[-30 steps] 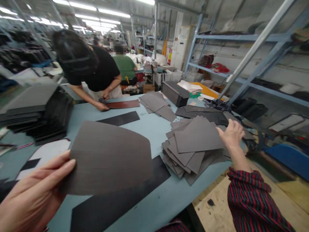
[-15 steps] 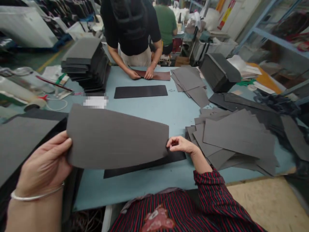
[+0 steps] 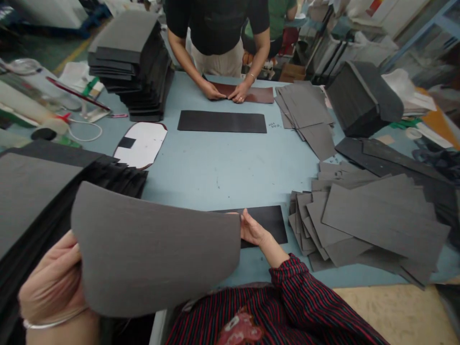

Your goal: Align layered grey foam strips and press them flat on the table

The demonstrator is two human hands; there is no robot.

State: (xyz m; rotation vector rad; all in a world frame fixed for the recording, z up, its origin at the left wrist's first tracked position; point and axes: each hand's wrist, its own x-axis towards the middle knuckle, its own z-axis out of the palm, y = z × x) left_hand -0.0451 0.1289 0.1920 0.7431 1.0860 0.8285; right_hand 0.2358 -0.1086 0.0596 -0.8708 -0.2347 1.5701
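Note:
A large grey sheet with rounded corners is held up in front of me, tilted down to the left. My left hand grips its left edge, the fingertips hidden behind it. At the right edge, my right hand has its thumb up against the sheet, with the other fingers partly behind it. Under and beyond the sheet a black rectangular piece lies on the blue table. Left of me, close to my left hand, is a stack of grey-topped dark sheets.
Loose grey sheets are piled at the right. A tall dark stack stands at the back left, near a white rounded panel. Across the table a person handles a brown strip; a black strip lies before them.
The grey sheet and both hands have come lower and nearer to me, shifting left. My right hand's fingers have moved partly behind the sheet's edge. The view has tilted down, showing the white panel.

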